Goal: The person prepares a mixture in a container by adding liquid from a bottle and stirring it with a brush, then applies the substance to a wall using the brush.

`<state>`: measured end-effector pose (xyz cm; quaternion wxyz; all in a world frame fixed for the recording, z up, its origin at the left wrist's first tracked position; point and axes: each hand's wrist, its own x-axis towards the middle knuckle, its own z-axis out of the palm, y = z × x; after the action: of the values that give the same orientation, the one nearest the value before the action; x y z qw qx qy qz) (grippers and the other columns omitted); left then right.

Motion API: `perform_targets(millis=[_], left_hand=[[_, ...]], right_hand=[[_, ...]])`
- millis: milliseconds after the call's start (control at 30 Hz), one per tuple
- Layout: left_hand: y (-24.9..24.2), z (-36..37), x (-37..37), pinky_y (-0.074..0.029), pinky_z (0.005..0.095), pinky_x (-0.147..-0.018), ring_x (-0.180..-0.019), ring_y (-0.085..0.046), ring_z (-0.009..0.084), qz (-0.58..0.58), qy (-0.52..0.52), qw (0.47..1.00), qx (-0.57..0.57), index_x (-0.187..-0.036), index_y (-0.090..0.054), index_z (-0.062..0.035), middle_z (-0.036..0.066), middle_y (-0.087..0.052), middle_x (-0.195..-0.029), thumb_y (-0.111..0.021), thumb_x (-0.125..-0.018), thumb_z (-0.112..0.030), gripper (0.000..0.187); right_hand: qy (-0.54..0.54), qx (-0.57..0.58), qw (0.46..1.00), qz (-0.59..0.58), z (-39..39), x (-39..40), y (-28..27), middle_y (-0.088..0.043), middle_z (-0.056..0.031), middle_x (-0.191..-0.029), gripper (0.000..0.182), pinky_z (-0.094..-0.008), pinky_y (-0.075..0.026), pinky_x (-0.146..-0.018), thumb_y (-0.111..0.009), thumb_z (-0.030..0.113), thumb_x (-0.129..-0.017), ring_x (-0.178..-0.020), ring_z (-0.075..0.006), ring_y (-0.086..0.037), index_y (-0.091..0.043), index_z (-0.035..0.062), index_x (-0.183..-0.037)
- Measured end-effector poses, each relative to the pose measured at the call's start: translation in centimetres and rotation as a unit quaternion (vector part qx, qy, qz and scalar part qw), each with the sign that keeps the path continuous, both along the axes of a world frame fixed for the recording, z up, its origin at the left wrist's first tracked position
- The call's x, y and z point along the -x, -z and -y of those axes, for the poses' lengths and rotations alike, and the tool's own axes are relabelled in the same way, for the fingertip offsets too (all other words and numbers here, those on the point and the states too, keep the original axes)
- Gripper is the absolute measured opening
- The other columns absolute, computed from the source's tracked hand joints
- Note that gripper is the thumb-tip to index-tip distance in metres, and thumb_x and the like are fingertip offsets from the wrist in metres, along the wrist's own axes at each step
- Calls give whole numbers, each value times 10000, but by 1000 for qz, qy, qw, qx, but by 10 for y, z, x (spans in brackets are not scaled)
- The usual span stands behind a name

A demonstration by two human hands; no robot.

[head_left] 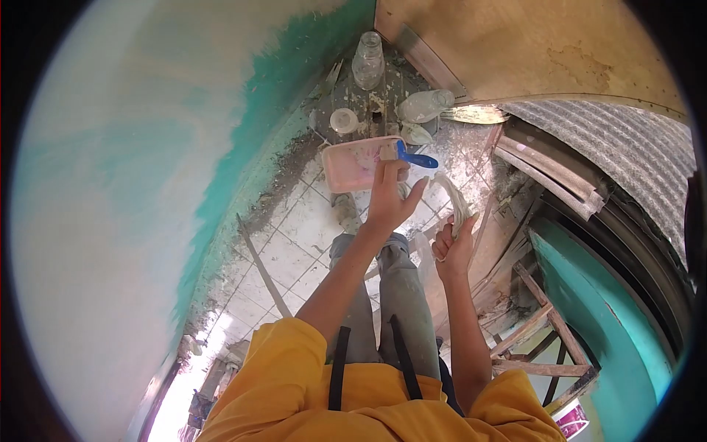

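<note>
- The tray (pixel 329 171) sits with its far edge just beside a cup (pixel 343 120); a shove that way could upset the cup.
- The left hand (pixel 390 200) is by the tray's near right corner, thumb spread wide from the fingers; whether it touches the tray cannot be told. Pressing on that corner could tilt it.
- The brush (pixel 418 158) lies over the tray's far right corner, handle jutting past the edge; a bump could drop it.
- The cloth (pixel 454 195), gripped in the right hand (pixel 454 252), has a loose end near the handle and could drag it.
</note>
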<state>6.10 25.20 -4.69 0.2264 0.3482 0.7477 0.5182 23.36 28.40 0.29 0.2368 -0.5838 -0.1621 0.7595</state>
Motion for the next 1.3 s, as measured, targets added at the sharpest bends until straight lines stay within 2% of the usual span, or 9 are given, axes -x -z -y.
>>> perform_targets(millis=[300,367,400,533,633,767,1000,1200,1300], left_hand=[[-26,110,-22,-498,319,-739,-865,-594,181,200,-93,971,87,-1151,-570,-20,104,-588,-1058,-591,-1024,-228,245],[-41,123,-28,-505,313,-755,-890,-612,173,248,-66,962,94,-1171,-574,-21,105,-614,-1087,-559,-1043,-242,255],[-62,122,-24,-481,309,-818,-930,-583,154,313,-17,944,106,-1225,-561,-18,82,-607,-1080,-526,-1062,-289,318],[-79,129,-15,-461,318,-898,-991,-560,150,322,68,937,119,-1343,-516,5,69,-604,-1116,-488,-1071,-429,512],[-79,129,0,-467,311,-875,-966,-565,149,301,67,944,119,-1323,-520,2,64,-601,-1077,-484,-1059,-491,560],[-76,131,26,-486,296,-785,-883,-610,141,432,45,894,114,-1218,-580,29,77,-657,-973,-489,-1055,-494,555],[-83,146,50,-443,276,-664,-714,-549,115,485,48,869,85,-979,-604,-20,15,-581,-775,-448,-1080,-439,458],[-69,152,45,-483,341,-693,-747,-616,208,376,70,907,176,-1035,-604,13,86,-618,-781,-467,-1024,-177,235],[-63,155,43,-508,434,-709,-802,-668,373,120,71,989,40,-1065,-592,41,184,-661,-822,-486,-989,-127,212]], right_hand=[[-66,58,995,52,57,10,-22,-355,44,-607,591,-254,-280,-433,-362,663,-1023,-472,-83,-326,-524,100,-938],[-157,-25,985,62,69,23,-13,-537,-13,-786,591,-285,-464,-615,-327,631,-1047,-681,-126,-532,-561,89,-1044],[-144,22,989,-3,73,28,-9,-612,-58,-1078,616,-332,-496,-866,-265,589,-1077,-968,-160,-585,-551,74,-1255],[-210,-39,972,-101,75,70,-30,-543,-75,-1371,633,-329,-390,-1081,-216,516,-1107,-1246,-172,-504,-392,56,-1505],[-292,-149,942,-71,86,79,-21,-548,-46,-1150,583,-271,-433,-911,-271,490,-1107,-1044,-128,-523,-450,59,-1457],[-340,-232,910,-44,88,90,-30,-566,-47,-1106,444,-280,-411,-921,-386,316,-1087,-981,-130,-534,-500,13,-1391],[-331,-72,896,-287,58,100,-41,-610,-51,-1009,363,-307,-455,-892,-475,285,-1073,-907,-135,-564,-565,19,-1302],[-393,-76,910,-105,79,125,-36,-645,-31,-1081,429,-266,-481,-841,-534,352,-1060,-941,-100,-596,-594,-21,-1265],[-435,-164,884,-41,90,127,-21,-658,-52,-1000,442,-284,-503,-807,-543,374,-1058,-866,-126,-617,-596,-35,-1215]])
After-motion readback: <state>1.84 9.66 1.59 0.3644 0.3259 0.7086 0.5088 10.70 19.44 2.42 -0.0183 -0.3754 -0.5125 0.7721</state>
